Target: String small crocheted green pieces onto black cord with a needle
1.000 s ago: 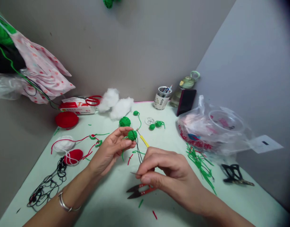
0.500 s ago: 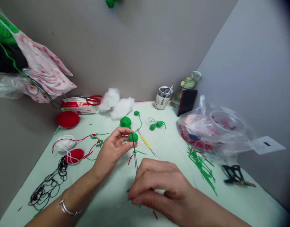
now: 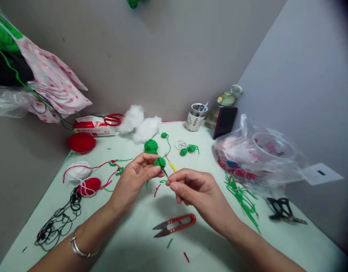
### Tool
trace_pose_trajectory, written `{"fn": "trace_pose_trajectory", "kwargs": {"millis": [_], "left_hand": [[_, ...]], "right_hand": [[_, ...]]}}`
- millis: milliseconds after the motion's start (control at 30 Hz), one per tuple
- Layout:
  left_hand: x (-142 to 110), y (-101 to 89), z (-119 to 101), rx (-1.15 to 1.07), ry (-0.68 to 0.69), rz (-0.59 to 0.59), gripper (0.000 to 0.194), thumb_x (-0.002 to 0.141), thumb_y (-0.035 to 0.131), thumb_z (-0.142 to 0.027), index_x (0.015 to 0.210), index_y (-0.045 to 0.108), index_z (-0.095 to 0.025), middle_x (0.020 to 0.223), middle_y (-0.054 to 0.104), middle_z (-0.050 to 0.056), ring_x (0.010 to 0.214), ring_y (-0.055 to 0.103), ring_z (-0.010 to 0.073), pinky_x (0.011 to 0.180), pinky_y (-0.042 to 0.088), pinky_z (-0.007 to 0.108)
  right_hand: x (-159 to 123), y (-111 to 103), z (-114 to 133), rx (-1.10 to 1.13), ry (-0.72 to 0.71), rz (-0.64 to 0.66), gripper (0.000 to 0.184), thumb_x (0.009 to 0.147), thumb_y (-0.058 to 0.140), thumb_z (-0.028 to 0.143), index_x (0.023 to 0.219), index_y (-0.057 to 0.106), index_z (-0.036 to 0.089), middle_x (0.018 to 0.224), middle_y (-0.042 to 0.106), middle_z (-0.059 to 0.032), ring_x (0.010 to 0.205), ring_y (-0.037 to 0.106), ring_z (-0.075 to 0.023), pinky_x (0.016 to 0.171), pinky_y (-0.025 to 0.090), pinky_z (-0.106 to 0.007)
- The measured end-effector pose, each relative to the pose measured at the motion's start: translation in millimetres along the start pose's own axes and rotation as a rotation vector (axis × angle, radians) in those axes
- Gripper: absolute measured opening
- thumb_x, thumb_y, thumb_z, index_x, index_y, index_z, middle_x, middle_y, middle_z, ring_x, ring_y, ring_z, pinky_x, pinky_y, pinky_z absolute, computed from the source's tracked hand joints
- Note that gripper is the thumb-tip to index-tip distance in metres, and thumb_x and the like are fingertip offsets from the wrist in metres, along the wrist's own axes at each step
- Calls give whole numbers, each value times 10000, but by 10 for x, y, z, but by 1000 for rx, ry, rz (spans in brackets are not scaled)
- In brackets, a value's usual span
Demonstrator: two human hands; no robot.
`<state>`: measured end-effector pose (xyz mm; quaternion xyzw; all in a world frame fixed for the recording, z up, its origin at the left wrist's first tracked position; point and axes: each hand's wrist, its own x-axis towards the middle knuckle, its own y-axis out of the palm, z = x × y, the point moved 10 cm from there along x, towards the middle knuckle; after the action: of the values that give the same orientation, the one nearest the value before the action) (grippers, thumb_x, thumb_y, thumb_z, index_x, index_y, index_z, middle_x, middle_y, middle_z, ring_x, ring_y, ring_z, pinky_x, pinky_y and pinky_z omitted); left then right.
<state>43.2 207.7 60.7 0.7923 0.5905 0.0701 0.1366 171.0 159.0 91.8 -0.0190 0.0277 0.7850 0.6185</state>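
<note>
My left hand (image 3: 133, 177) pinches a small green crocheted ball (image 3: 160, 162) between thumb and fingers. Black yarn lies across the front of this ball. Close beside it, my right hand (image 3: 198, 189) is closed on a thin, silvery needle (image 3: 165, 174) whose tip points at the ball; the fingers cover its rear part. Behind the hands lie a yellow-handled crochet hook (image 3: 173, 166) and a ball of green yarn (image 3: 150, 146). Red-handled thread snips (image 3: 178, 224) rest on the table below my right hand, blades toward the left.
Left: a red yarn ball (image 3: 89, 186), white yarn (image 3: 78, 171) and tangled black yarn (image 3: 59, 219). Behind: white stuffing (image 3: 147, 129), red scissors (image 3: 113, 119) on a box, a tin of pens (image 3: 195, 119). Right: a phone (image 3: 225, 122), plastic bag (image 3: 256, 151), green yarn scraps (image 3: 242, 198), black hair clip (image 3: 284, 211).
My right hand has moved up and away from me to the green ball; the black yarn stretched between them is no longer pulled long. The thread snips have come into view. My left hand stays put.
</note>
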Motion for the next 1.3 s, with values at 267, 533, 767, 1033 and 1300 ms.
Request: {"fn": "trace_pose_trajectory", "kwargs": {"millis": [267,533,767,1033,1300], "left_hand": [[45,-91,52,8,38,-24,251,785,797,-290,984,672,-201,927,677,14,832,666,167,847,528,324],[48,-76,51,5,32,-31,247,780,804,-294,969,674,-203,907,666,0,827,673,161,839,521,315],[6,-40,-11,129,68,-23,261,792,792,-305,1012,682,-217,891,680,-1,818,648,153,790,510,281],[-25,-31,-61,167,91,-36,252,788,794,-301,1001,682,-225,911,661,-8,830,632,146,801,501,282],[-49,-60,-184,240,164,-107,234,744,824,-272,932,697,-218,889,640,-4,824,586,147,770,482,269]], "right_hand": [[-234,348,383,-213,-314,261,128,916,664,217,843,739,144,727,645,-8,640,547,-76,590,436,-183],[-306,389,494,-291,-395,266,148,941,629,215,867,742,154,728,673,-21,646,571,-98,614,462,-207],[12,-81,81,-153,-45,-93,168,882,647,300,821,705,155,614,565,23,553,473,-86,514,378,-203],[33,-99,-6,-207,-28,-91,222,894,622,345,826,691,145,601,537,20,559,451,-90,520,346,-207],[20,-90,34,-208,-27,-96,210,897,616,327,806,682,150,593,536,21,550,436,-88,509,332,-208]]}}
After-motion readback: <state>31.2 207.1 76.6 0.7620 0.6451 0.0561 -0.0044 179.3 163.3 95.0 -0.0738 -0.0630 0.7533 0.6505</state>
